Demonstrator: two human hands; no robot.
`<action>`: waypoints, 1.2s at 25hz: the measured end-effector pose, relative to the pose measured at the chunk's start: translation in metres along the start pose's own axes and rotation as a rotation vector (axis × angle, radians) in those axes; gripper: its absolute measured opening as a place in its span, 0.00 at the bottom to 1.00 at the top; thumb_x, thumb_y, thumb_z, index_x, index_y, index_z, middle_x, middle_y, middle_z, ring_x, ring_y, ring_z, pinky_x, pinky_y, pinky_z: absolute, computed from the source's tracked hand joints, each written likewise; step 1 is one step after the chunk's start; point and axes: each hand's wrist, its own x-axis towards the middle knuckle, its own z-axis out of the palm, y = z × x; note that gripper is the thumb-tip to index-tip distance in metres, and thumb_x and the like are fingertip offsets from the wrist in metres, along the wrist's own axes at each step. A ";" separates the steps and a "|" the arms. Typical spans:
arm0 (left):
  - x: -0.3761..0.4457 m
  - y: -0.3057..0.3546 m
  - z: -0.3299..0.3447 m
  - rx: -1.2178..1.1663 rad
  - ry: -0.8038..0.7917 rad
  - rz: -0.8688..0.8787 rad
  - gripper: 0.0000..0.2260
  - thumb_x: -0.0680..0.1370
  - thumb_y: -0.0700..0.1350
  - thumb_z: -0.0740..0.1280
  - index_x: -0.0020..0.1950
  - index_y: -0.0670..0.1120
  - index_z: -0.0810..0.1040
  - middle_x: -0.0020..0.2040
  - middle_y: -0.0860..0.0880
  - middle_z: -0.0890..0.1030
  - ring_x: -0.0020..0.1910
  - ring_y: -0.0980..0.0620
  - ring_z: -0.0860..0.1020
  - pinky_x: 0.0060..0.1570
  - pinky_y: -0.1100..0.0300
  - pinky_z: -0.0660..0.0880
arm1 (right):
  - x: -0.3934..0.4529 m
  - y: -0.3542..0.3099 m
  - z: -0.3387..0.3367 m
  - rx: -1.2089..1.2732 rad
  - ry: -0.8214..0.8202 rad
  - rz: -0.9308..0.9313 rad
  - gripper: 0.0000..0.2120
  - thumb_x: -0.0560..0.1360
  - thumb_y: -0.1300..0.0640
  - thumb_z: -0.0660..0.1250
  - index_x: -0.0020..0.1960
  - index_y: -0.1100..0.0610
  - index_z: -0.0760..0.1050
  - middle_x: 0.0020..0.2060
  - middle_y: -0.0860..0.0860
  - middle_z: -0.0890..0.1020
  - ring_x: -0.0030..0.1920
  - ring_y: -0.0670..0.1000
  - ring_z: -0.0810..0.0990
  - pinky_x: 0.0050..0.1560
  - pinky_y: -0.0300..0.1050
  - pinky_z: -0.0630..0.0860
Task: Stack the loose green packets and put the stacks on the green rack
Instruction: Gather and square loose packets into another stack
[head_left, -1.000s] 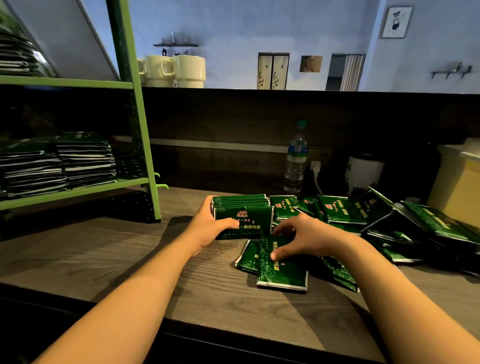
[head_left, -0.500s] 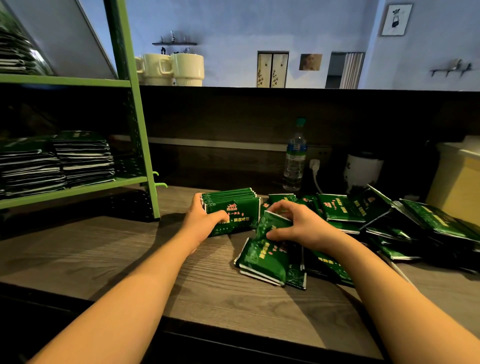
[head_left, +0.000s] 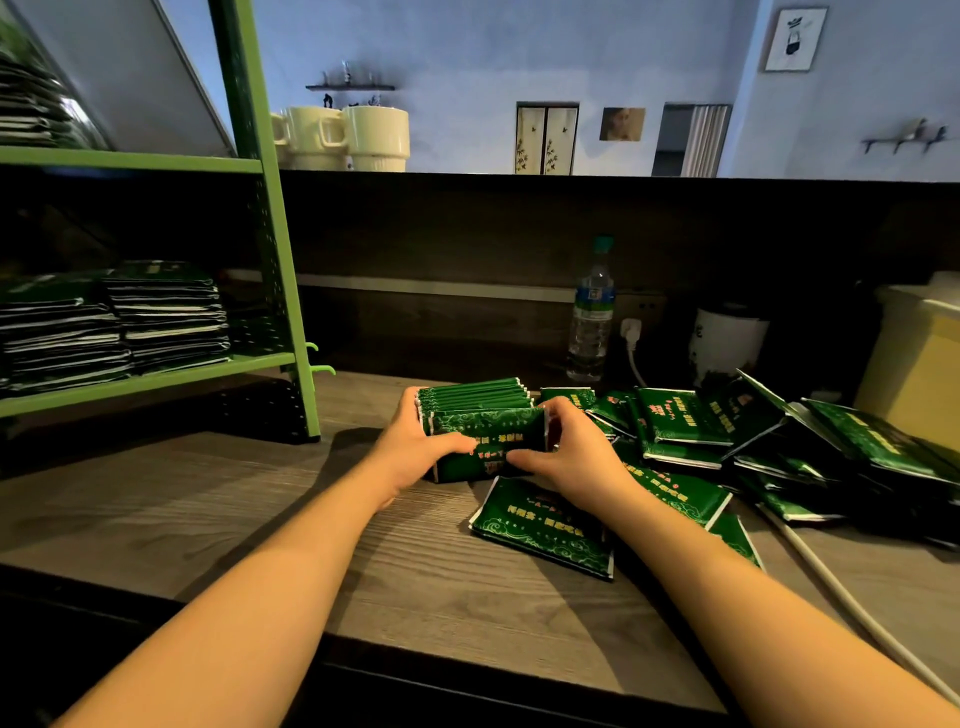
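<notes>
On the wooden counter (head_left: 208, 519), just right of the green rack (head_left: 270, 260), I see the bundle of packets (head_left: 480, 415) standing on edge, clamped from both sides. My left hand (head_left: 415, 447) grips its left end with the thumb laid across the front face; my right hand (head_left: 576, 457) curls round the right end, thumb on the same face. Directly below the bundle a loose packet (head_left: 540, 525) lies flat, partly under my right wrist. To the right the pile of loose packets (head_left: 727, 431) sprawls in overlapping layers. Behind it stand a water bottle (head_left: 592, 317), a white pot (head_left: 727, 343) and a yellow bin (head_left: 919, 374), with a white cable (head_left: 852, 608) trailing toward the counter's near edge. On the rack's lower shelf sit finished stacks (head_left: 114, 322); cream mugs (head_left: 353, 137) line the ledge above.
</notes>
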 end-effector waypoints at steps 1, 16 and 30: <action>0.000 0.000 0.001 0.005 -0.002 0.016 0.26 0.70 0.35 0.77 0.63 0.48 0.69 0.57 0.44 0.81 0.60 0.43 0.80 0.55 0.51 0.80 | -0.001 0.000 0.000 0.028 -0.028 0.012 0.28 0.67 0.53 0.79 0.62 0.53 0.69 0.53 0.44 0.78 0.52 0.45 0.79 0.50 0.38 0.75; 0.001 -0.001 0.001 -0.032 -0.021 0.078 0.26 0.68 0.37 0.80 0.58 0.52 0.71 0.55 0.49 0.83 0.54 0.53 0.82 0.51 0.58 0.79 | 0.006 0.005 -0.018 -0.030 0.083 0.135 0.13 0.71 0.51 0.76 0.45 0.54 0.74 0.42 0.51 0.81 0.41 0.50 0.80 0.40 0.48 0.79; -0.003 0.002 0.001 -0.060 -0.020 0.055 0.19 0.73 0.40 0.77 0.57 0.52 0.72 0.55 0.49 0.83 0.50 0.53 0.83 0.46 0.57 0.81 | 0.005 0.006 -0.021 0.540 0.185 0.196 0.19 0.68 0.64 0.77 0.56 0.57 0.76 0.47 0.52 0.85 0.48 0.51 0.84 0.43 0.41 0.80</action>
